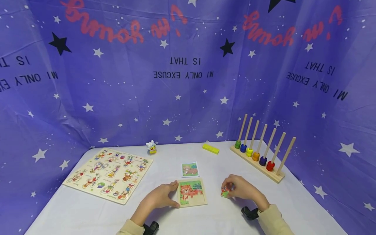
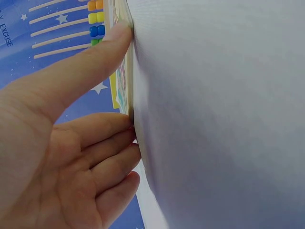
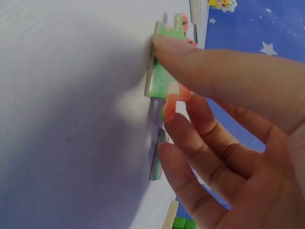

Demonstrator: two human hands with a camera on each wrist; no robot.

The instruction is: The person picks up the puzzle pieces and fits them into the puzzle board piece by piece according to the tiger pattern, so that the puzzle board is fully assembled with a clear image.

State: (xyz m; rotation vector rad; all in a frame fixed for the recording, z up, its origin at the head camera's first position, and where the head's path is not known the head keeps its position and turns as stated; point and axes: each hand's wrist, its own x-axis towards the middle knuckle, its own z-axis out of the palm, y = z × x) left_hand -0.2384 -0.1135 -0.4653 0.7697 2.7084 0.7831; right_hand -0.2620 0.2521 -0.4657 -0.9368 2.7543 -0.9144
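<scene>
A square wooden puzzle board [image 1: 192, 203] with a red tiger picture lies on the white table. My left hand [image 1: 161, 195] rests at its left edge, thumb at the near corner and forefinger at the far corner; the left wrist view shows the fingers [image 2: 112, 169] fairly straight against the edge. To the board's right, my right hand [image 1: 239, 186] pinches a green and red puzzle piece [image 3: 162, 78] under the thumb; the fingers partly hide it. Another thin piece [image 3: 157, 157] lies beside the fingertips in the right wrist view. Behind the board lies a picture card [image 1: 190, 170].
A large picture puzzle board [image 1: 108, 176] lies at the left. At the back are a small white and yellow toy figure [image 1: 151, 147] and a yellow block [image 1: 210, 149]. A wooden peg rack [image 1: 273, 176] with coloured beads stands at the right. Purple cloth [image 1: 188, 98] surrounds the table.
</scene>
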